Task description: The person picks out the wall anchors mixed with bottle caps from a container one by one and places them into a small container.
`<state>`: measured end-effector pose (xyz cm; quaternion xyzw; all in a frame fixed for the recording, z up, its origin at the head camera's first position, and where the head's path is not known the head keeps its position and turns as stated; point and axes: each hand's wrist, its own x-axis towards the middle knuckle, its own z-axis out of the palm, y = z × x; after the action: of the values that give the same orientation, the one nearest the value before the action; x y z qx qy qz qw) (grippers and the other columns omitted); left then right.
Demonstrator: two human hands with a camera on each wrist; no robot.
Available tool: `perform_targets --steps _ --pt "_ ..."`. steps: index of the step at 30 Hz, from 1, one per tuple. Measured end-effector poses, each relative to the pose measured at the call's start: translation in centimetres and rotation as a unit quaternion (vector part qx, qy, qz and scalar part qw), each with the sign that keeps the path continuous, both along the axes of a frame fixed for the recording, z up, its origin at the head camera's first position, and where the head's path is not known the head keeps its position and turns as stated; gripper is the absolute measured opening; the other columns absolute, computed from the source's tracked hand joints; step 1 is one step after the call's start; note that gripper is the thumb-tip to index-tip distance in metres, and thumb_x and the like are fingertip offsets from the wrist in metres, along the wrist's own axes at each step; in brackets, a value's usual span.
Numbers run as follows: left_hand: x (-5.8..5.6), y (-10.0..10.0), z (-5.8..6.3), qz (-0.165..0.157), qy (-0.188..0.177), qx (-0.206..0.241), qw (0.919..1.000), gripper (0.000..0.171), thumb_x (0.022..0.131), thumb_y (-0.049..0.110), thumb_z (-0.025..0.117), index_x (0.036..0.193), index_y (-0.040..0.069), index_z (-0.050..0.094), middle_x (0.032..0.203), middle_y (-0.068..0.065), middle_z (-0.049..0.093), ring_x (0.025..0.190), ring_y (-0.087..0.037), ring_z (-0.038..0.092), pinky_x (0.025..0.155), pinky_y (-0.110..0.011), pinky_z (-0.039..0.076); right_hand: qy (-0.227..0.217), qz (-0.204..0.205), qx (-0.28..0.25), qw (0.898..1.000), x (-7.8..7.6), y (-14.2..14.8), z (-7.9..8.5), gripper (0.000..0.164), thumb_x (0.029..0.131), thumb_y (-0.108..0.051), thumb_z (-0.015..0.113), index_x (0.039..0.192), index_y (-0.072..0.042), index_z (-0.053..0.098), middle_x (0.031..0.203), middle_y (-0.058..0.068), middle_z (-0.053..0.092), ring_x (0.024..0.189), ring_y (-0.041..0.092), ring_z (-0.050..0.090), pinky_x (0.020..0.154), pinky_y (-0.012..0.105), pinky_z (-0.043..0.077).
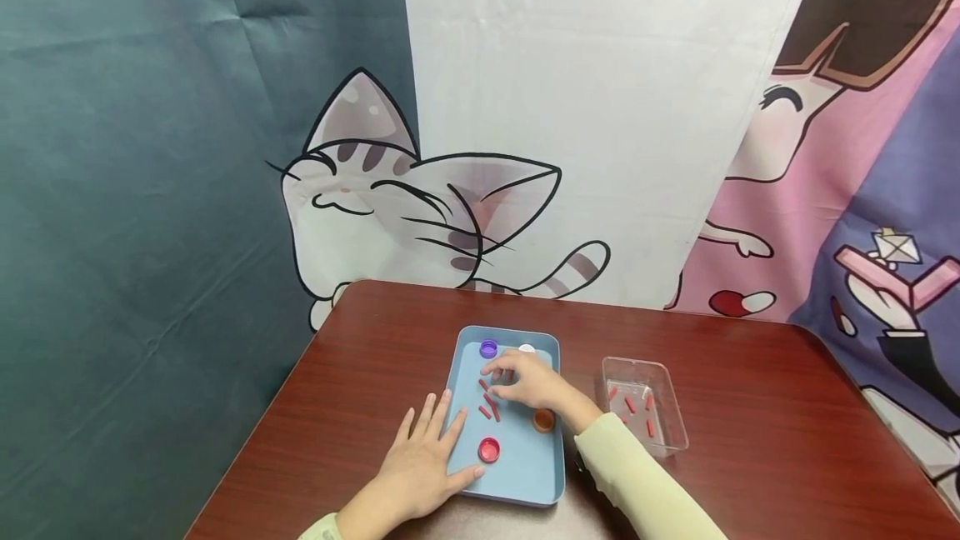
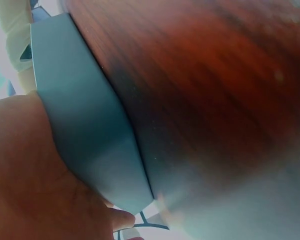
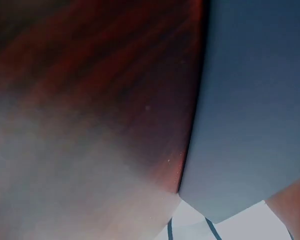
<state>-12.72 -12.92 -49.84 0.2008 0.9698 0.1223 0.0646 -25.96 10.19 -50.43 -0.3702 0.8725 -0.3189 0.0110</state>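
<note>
1. Left hand, fingers spread, touches the blue tray.
2. Right hand above it, fingers parted; red sticks near its fingertips, round caps around.
3. To its right, a clear box holds more sticks.

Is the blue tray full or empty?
Neither: a few red sticks and small round cups lie in the blue tray, with bare floor between.

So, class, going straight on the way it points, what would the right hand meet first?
For the right hand, likely the nearest red stick, just left of its fingertips; depth is unclear: if it passes above, the left wall of the blue tray.
</note>
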Motion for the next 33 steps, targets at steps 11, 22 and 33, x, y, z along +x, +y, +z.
perform_targets --steps 11,22,33 --pt "-0.1 0.1 0.0 0.001 0.003 0.000 1.0000 0.089 0.093 0.076 0.042 0.158 0.015 0.037 0.169 -0.016 0.013 0.155 -0.039 0.012 0.120 -0.064 0.015 -0.013 -0.003 0.077 0.997 -0.4 -0.6 0.6 0.031 0.090 -0.020 0.078 0.120 -0.013 0.074 0.109 0.005 0.068 0.090 0.018 0.064 0.081 0.032 0.056" --pt "-0.1 0.0 -0.2 0.000 0.004 -0.003 1.0000 0.088 0.094 0.076 0.042 0.158 0.016 0.037 0.169 -0.015 0.013 0.155 -0.039 0.013 0.120 -0.063 0.015 -0.001 0.019 0.115 0.993 -0.8 -1.1 0.7 0.030 0.090 -0.017 0.078 0.119 -0.012 0.075 0.110 0.006 0.069 0.098 0.020 0.064 0.086 0.035 0.056" --pt "0.1 0.1 0.2 0.000 -0.002 -0.002 1.0000 0.088 0.094 0.075 0.043 0.158 0.016 0.037 0.169 -0.015 0.013 0.155 -0.038 0.012 0.120 -0.062 0.015 0.004 0.011 0.149 0.989 -1.3 -1.5 0.5 0.031 0.089 -0.019 0.080 0.119 -0.014 0.075 0.104 0.002 0.069 0.095 0.015 0.063 0.085 0.032 0.056"
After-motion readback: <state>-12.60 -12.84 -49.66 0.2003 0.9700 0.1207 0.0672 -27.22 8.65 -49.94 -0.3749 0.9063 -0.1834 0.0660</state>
